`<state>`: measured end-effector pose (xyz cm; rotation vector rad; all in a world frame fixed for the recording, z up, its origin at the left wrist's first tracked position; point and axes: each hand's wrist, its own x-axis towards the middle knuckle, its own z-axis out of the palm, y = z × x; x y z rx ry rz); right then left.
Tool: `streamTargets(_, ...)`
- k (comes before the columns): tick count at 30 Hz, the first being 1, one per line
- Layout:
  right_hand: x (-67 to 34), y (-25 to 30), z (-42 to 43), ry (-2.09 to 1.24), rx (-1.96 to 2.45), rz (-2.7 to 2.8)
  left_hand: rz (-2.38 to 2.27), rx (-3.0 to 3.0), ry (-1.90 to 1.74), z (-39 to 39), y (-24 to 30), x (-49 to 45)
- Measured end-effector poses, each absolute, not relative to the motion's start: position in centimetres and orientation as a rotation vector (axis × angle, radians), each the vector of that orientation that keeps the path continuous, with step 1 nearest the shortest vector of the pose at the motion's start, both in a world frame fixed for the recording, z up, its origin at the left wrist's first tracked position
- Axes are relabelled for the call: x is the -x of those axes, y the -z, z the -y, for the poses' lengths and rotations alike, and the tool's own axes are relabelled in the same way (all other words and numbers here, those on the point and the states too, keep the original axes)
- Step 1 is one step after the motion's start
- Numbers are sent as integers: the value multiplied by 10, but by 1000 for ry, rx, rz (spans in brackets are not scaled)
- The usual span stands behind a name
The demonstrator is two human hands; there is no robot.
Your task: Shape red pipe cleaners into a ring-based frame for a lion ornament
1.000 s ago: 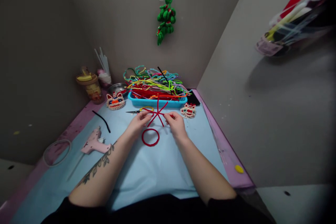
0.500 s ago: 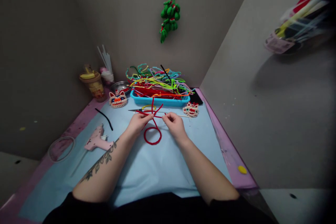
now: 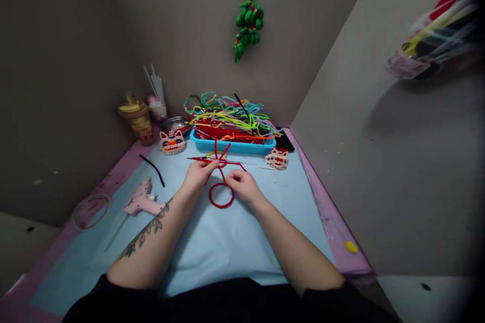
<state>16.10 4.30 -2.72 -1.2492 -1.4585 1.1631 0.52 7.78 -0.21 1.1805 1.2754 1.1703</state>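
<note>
Both hands work on a red pipe-cleaner piece (image 3: 221,195) over the light blue mat (image 3: 212,242). It has a round loop at the near end and several crossed strands fanning out at the far end. My left hand (image 3: 199,174) pinches the crossing point of the strands. My right hand (image 3: 242,184) is closed on the strand right beside the loop. The loop lies between the two hands.
A blue tray (image 3: 231,145) heaped with coloured pipe cleaners sits at the back. Scissors (image 3: 206,157) lie before it. Two small lion-head crafts (image 3: 172,142) flank the tray. A pink glue gun (image 3: 141,201), black pipe cleaner (image 3: 152,168), tape ring (image 3: 91,211) and jar (image 3: 136,120) are left.
My right hand has come down and leftward from the far strand ends to the loop. The strands have been drawn closer together. The view shifted slightly.
</note>
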Motion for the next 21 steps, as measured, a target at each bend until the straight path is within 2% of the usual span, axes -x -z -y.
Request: streamTargets(21, -135, 31, -29, -1087, 1222, 1236, -1352, -1275, -1211, -80, 7, -7)
